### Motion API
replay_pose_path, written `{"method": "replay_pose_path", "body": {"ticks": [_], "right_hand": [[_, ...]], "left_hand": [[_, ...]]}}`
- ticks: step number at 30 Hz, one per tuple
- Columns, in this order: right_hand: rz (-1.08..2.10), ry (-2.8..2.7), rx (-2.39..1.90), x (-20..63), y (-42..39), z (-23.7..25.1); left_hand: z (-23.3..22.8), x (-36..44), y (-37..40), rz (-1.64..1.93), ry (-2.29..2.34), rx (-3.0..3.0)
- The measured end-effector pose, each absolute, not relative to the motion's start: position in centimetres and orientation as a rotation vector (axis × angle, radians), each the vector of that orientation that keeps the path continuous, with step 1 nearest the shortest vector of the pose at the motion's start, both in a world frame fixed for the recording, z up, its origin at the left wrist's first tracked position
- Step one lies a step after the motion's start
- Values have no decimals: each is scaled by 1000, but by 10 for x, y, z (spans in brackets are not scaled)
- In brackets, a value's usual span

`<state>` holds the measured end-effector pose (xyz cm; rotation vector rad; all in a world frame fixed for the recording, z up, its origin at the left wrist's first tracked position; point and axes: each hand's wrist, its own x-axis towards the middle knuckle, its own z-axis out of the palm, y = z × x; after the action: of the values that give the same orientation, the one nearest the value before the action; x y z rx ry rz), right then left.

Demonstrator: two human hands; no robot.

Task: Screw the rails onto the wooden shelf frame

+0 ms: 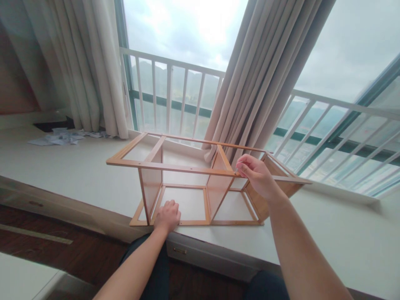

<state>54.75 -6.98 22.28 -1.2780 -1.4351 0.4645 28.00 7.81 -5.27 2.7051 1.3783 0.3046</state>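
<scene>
The right hand [256,175] is pinched shut on the upper front rail of a light-brown wooden shelf frame with pale panels [200,183], near a slanting divider. The left hand [168,215] lies closed, knuckles up, on the frame's lower front rail. The frame rests on the pale window ledge [78,175], in front of the beige curtains [259,75] and white railing [175,96]. Crumpled papers [62,136] lie well left of the frame. It looks light but thin-railed and wobbly; the corner joints seem the safest places to hold.
</scene>
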Motion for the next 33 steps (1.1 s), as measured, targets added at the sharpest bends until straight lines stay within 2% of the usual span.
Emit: {"method": "replay_pose_path", "body": {"ticks": [12,25,33], "right_hand": [[426,-1452,-1335,545,-80,230],[106,-1272,-1470,529,-69,218],[59,-1258,-1494,529,-67,213]], "left_hand": [[-54,280,79,304,1385,2698],[-50,280,77,278,1382,2706],[-53,280,77,293,1380,2720]]}}
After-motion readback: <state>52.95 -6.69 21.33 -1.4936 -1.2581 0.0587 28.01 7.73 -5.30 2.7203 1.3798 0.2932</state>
